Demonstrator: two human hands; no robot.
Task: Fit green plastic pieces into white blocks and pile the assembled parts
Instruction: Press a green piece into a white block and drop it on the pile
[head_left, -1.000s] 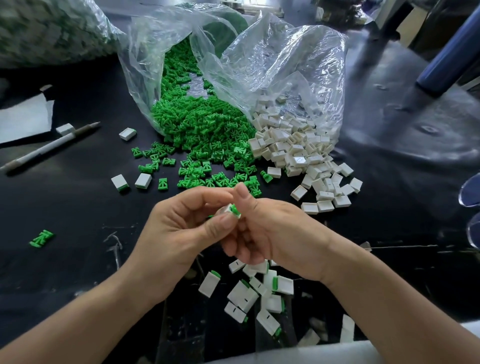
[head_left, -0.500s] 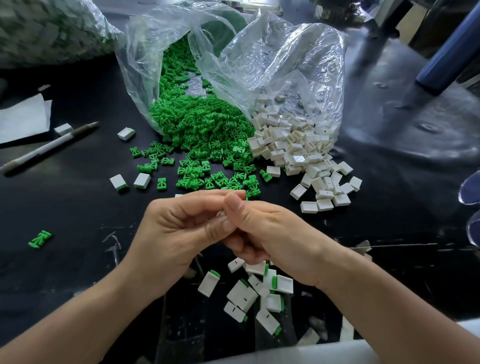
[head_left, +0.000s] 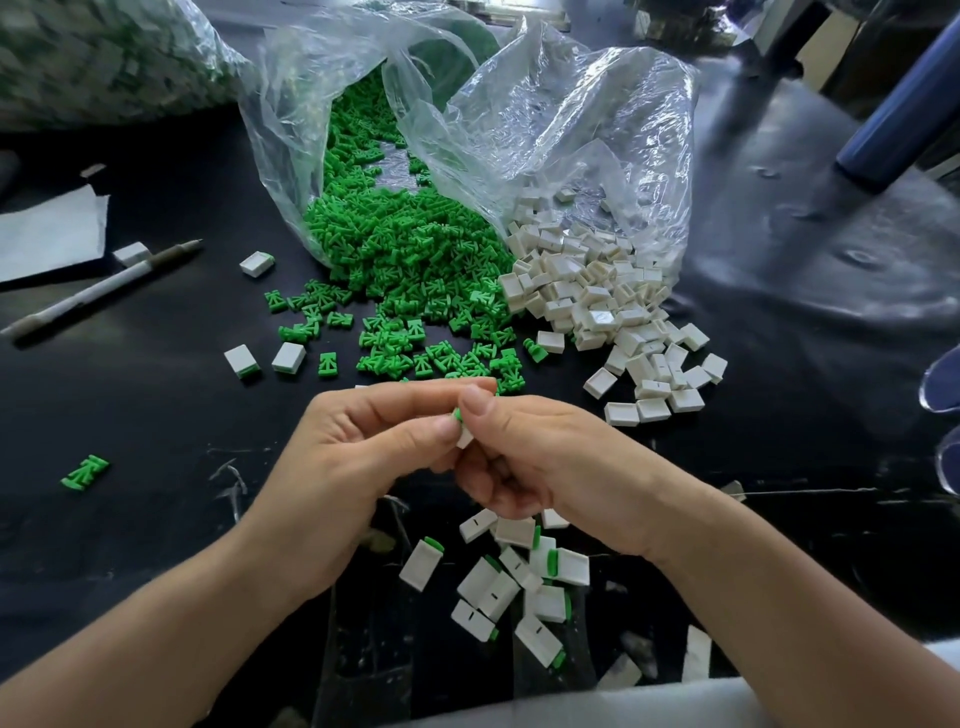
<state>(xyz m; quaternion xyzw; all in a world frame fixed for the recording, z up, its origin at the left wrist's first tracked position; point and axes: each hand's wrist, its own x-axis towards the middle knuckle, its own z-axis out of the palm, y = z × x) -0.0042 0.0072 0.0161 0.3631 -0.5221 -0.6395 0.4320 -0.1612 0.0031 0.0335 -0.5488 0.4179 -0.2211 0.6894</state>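
Two grips meet on one part, held above the bench at centre. The left grip pinches a white block between thumb and forefinger. The right grip, fingers curled under, sets its thumb tip on the green piece showing at the block's upper end. Fingers cover most of the joint, so I cannot tell how deep the green sits.

Relation that matters: the green piece lies at the far, upper end of the block, and the block's long axis slants down toward the person. Judged from that, the seating push runs along this axis, right thumb driving and left pinch bracing against it. A push off that line would likely cock the piece in its slot.

The pile of assembled parts lies on the bench below the hands, partly under the right wrist, so the right grip is nearer for the drop.

For restocking, the green heap is straight beyond the hands. The loose white blocks lie just right of it, closer to the right grip. Both heaps spill from clear bags.
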